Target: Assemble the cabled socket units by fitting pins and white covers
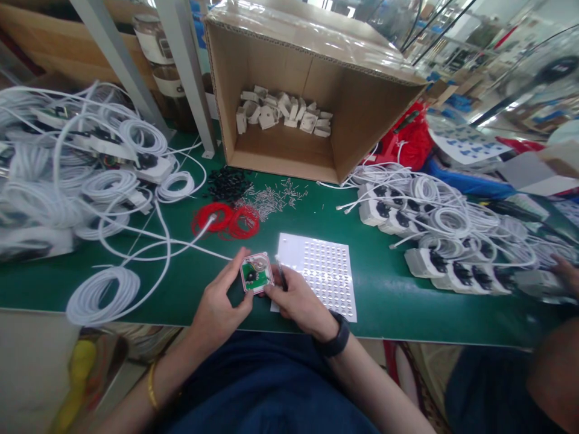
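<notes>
My left hand (225,300) is closed on the left edge of a small square housing (257,273). A green circuit board with a black part shows inside it, and red wire runs along its rim. My right hand (301,301) touches the housing's right side with its thumb. Between its fingers is a slim dark tool (282,276) with a pale tip; its exact kind is not clear. Beside and partly under my right hand lies a white sheet (328,274) with rows of small clear bumps. A white cable (199,246) runs up to the housing's left.
An open cardboard box (280,155) with white plastic parts stands behind. Red wire coils (244,223), loose screws (266,202) and black pieces (228,184) lie before it. Coiled white cables (104,292) fill the left; cabled white housings (425,263) sit right, near another person's hand (567,271).
</notes>
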